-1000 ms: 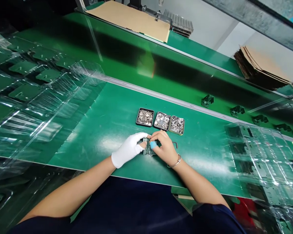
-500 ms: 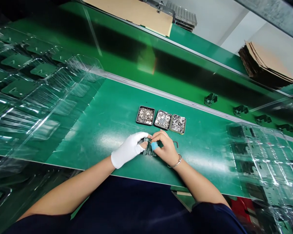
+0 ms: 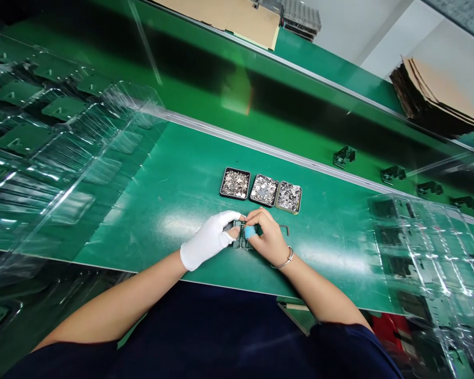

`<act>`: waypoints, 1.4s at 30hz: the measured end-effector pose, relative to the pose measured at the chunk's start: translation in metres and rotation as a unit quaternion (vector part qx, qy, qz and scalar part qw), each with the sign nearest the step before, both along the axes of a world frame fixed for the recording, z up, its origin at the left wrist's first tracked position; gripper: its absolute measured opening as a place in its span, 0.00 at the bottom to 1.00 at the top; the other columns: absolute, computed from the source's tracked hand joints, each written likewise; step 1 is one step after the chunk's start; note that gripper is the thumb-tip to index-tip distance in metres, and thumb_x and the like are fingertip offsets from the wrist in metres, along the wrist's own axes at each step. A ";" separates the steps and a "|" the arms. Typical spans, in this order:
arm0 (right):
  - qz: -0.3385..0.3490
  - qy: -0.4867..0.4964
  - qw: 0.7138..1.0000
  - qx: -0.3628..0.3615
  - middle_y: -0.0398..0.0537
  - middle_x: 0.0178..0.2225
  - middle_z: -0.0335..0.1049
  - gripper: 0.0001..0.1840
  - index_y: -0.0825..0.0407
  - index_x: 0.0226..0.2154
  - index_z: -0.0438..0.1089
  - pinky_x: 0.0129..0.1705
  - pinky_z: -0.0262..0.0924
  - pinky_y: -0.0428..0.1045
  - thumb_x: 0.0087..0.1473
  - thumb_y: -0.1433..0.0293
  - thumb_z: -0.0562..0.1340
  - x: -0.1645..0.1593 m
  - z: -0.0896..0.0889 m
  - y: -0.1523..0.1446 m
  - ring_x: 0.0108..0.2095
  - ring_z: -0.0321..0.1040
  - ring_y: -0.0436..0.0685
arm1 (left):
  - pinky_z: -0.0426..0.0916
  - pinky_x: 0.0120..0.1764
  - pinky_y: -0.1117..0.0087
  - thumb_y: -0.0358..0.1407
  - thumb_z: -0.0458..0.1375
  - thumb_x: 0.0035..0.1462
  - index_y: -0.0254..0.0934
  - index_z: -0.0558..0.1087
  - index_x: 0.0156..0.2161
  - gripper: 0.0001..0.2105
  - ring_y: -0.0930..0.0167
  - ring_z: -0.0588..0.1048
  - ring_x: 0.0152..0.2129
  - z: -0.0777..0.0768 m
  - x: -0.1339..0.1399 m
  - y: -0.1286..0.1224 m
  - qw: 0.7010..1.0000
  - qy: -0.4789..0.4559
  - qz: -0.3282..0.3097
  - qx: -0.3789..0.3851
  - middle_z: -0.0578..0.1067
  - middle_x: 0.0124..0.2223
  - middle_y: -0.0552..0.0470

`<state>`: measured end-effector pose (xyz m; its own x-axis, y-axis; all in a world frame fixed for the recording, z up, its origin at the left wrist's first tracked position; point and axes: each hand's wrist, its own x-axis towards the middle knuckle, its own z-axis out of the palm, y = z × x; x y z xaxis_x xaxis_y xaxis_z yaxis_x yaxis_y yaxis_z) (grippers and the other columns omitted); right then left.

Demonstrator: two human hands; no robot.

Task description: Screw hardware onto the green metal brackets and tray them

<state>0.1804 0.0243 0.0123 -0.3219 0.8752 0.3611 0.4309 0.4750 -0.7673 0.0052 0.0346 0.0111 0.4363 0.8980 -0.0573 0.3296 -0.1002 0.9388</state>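
Note:
A small dark metal part with slots [image 3: 242, 241] lies on the green table between my two hands. My left hand [image 3: 210, 238], in a white glove with bare fingertips, grips its left side and upper edge. From the right, my right hand [image 3: 267, 237] has thumb and fingers pinched at the part's upper edge; a blue wrap [image 3: 250, 231] covers the thumb. Whether those fingertips hold a separate small piece is hidden. Just right of my right hand lies a hex key [image 3: 285, 229]. Beyond the hands stand three small trays [image 3: 220, 189] of shiny metal pieces.
Clear plastic trays [image 3: 67, 158] with compartments are stacked at the left, and more clear trays [image 3: 430, 252] at the right. Several dark metal parts [image 3: 344, 156] sit beyond the rail [image 3: 260, 150]. Cardboard sheets [image 3: 438, 95] lie on the upper shelf.
The view has shifted slightly. Both hands stay on the metal part in nearly the same pose, the fingertips still together at its upper edge.

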 end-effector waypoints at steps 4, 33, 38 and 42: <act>-0.008 0.030 0.999 -0.034 0.47 0.34 0.66 0.06 0.49 0.30 0.61 0.42 0.62 0.53 0.52 0.76 0.56 0.000 -0.002 0.000 0.39 0.65 0.55 | 0.67 0.43 0.66 0.42 0.50 0.57 0.36 0.70 0.41 0.13 0.66 0.73 0.39 0.001 0.004 0.000 1.000 -0.013 0.018 -0.002 0.75 0.40 0.50; -0.214 -0.048 0.967 -0.130 0.53 0.46 0.67 0.32 0.54 0.54 0.56 0.49 0.59 0.54 0.50 0.60 0.62 0.078 0.034 0.110 0.45 0.65 0.58 | 0.71 0.43 0.64 0.43 0.51 0.56 0.41 0.71 0.38 0.11 0.64 0.77 0.37 -0.012 -0.042 0.006 0.981 0.111 0.102 0.122 0.78 0.39 0.51; -0.303 -0.089 0.935 -0.164 0.56 0.35 0.72 0.23 0.62 0.37 0.69 0.42 0.60 0.49 0.55 0.57 0.56 0.132 0.054 0.204 0.36 0.66 0.56 | 0.72 0.39 0.67 0.40 0.50 0.57 0.41 0.72 0.35 0.10 0.67 0.77 0.34 -0.006 -0.038 0.002 0.980 0.120 0.061 0.147 0.79 0.36 0.52; -0.262 -0.119 0.947 -0.142 0.57 0.26 0.70 0.30 0.63 0.30 0.70 0.31 0.59 0.48 0.55 0.51 0.51 0.136 0.056 0.215 0.27 0.65 0.53 | 0.71 0.40 0.67 0.38 0.50 0.57 0.40 0.72 0.35 0.10 0.68 0.76 0.34 0.019 -0.052 -0.010 0.966 0.157 0.086 0.185 0.78 0.36 0.51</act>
<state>0.3164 0.2393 0.0688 0.1416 0.9882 0.0580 0.7276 -0.0642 -0.6830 -0.0470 0.0250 0.0297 0.2929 0.9398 0.1760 0.6339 -0.3287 0.7001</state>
